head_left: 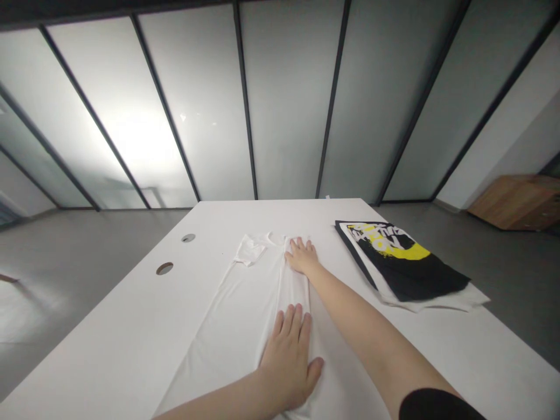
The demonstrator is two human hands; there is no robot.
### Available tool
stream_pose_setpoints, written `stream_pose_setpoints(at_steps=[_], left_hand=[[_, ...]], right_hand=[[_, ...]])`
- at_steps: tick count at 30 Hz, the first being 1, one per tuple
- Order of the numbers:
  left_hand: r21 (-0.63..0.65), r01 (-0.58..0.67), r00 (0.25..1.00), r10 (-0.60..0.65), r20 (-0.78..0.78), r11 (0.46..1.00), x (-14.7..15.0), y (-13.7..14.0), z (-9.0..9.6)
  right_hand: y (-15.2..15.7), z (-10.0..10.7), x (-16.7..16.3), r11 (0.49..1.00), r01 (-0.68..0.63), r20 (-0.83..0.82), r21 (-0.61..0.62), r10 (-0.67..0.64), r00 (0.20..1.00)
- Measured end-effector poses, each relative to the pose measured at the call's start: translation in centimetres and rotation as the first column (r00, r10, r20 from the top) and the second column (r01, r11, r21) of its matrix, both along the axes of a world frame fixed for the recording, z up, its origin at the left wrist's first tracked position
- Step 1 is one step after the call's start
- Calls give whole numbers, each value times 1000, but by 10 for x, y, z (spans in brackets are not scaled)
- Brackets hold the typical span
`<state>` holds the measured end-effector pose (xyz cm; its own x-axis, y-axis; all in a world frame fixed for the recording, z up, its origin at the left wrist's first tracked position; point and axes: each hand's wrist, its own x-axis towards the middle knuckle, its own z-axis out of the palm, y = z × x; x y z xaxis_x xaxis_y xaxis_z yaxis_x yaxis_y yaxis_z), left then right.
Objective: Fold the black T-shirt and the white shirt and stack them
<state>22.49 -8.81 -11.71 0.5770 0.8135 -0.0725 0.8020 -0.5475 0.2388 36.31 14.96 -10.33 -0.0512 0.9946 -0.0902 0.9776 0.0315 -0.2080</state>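
A white T-shirt (245,309) lies on the white table with its neckline at the far end. Its right side is folded inward in a long strip, while a short sleeve shows at the far left. My left hand (289,356) rests flat on the near part of the folded strip, fingers stretched forward. Farther up, near the collar, my right hand (303,255) presses on the same strip with its fingers spread. Neither hand grips the cloth.
To the right is a stack of folded shirts (394,262), the top one black with a yellow and white print. Two round holes, one covered (188,238) and one dark (165,268), sit in the table (109,332) at left. Frosted glass panels (289,105) stand behind; a wooden cabinet (516,201) is far right.
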Motion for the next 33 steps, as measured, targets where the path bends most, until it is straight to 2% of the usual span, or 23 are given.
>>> stream_pose_setpoints(at_steps=[7,10,12,15,18,22,26,29,33], left_hand=[[-13,3,1000,-3,12,1000,2,-3,6],[-34,21,1000,-21,10,999,0,-13,1],[-53,40,999,-40,14,998,-4,-19,-6],[-38,53,999,-53,10,998,-8,-24,-15],[-12,39,999,-39,14,999,-9,-20,-15],[-45,20,999,-19,28,999,-4,-13,-4],[-46,11,1000,-10,5,999,-1,-10,0],[-32,29,1000,-30,-9,999,-1,-8,1],[-57,8,1000,-9,-9,998,-2,-3,7]], right_hand=[[30,-6,-5,992,122,0,15,-122,993],[32,-1,-3,988,142,3,58,-143,990],[29,7,-3,983,128,7,128,-130,991],[17,20,-11,969,9,16,246,-14,1000],[-8,24,-29,956,-67,15,285,65,998],[-52,7,-47,962,-96,29,254,92,995],[-74,-18,-46,987,-111,26,115,109,994],[-59,-24,-37,993,-82,1,80,82,997],[-16,-18,-23,993,-75,11,91,74,997]])
